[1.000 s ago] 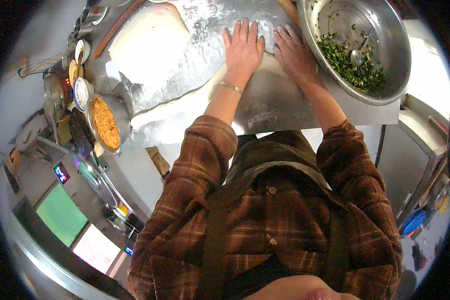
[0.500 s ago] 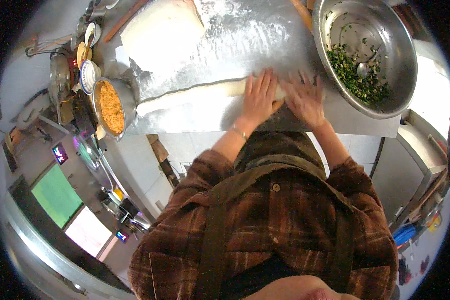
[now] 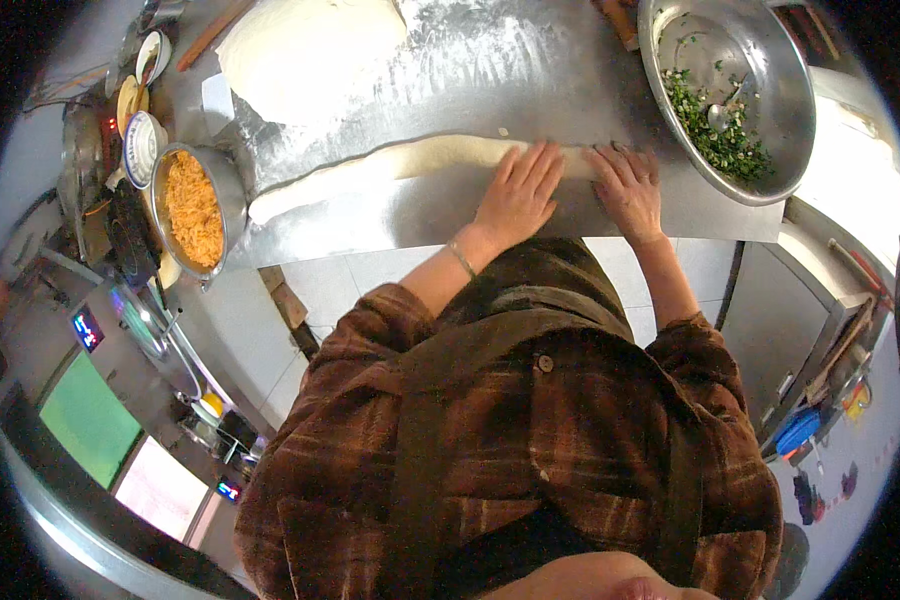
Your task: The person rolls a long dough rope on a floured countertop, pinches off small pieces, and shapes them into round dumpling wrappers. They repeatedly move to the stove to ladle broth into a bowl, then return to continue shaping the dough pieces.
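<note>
A long rope of pale dough point(image 3: 400, 158) stretches across the metal worktop, thinner at its left end. Near its right end, my left hand point(image 3: 515, 195) lies flat on the dough with fingers stretched away from me. My right hand point(image 3: 629, 192) rests close to the rope's right tip, its fingers out over the dough and slightly apart. Neither hand grips anything. A small dough scrap point(image 3: 503, 132) sits just beyond the rope. Farther back, a large flat sheet of dough point(image 3: 310, 55) lies on the floured metal worktop point(image 3: 510, 75).
At right stands a big steel bowl point(image 3: 802, 130) with chopped greens point(image 3: 715, 130) and a spoon point(image 3: 718, 117). A metal bowl point(image 3: 232, 200) of shredded orange filling point(image 3: 192, 205) is at left, beside a white bowl point(image 3: 145, 150). A white scraper-like piece point(image 3: 217, 103) lies near the sheet.
My right hand, blurred by motion before, now shows sharply at the rope's right end. My left hand stays on the dough. The whole view has shifted slightly.
</note>
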Motion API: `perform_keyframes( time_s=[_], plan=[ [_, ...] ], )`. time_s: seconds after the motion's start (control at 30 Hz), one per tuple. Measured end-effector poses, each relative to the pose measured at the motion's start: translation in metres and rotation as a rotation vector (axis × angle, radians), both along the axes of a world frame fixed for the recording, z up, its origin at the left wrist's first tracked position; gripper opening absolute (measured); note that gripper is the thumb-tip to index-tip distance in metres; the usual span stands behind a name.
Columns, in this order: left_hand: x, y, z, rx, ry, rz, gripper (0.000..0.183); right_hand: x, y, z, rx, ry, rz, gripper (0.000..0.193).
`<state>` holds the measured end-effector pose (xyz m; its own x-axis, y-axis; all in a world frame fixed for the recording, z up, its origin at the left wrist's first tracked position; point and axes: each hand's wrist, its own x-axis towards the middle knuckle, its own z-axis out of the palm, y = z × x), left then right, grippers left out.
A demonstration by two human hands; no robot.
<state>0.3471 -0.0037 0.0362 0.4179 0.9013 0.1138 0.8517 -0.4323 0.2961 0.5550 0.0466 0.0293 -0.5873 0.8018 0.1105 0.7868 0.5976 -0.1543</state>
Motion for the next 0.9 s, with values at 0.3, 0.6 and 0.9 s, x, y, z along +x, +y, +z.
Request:
perform_keyframes(
  time_s=[0.3,0.6,0.9],
  plan=[
    [0.018,0.041,0.02,-0.114,-0.321,-0.08,0.069,-0.009,-0.003,0.026,-0.54,0.448,-0.491,0.036],
    [0.039,0.05,0.038,-0.311,-0.577,0.008,0.078,0.013,0.007,0.086,-1.097,1.03,-0.571,0.042],
    [0.057,0.057,0.05,-0.269,-0.511,-0.045,0.08,0.025,0.025,0.095,-0.891,0.777,-0.488,0.03]
  ],
)
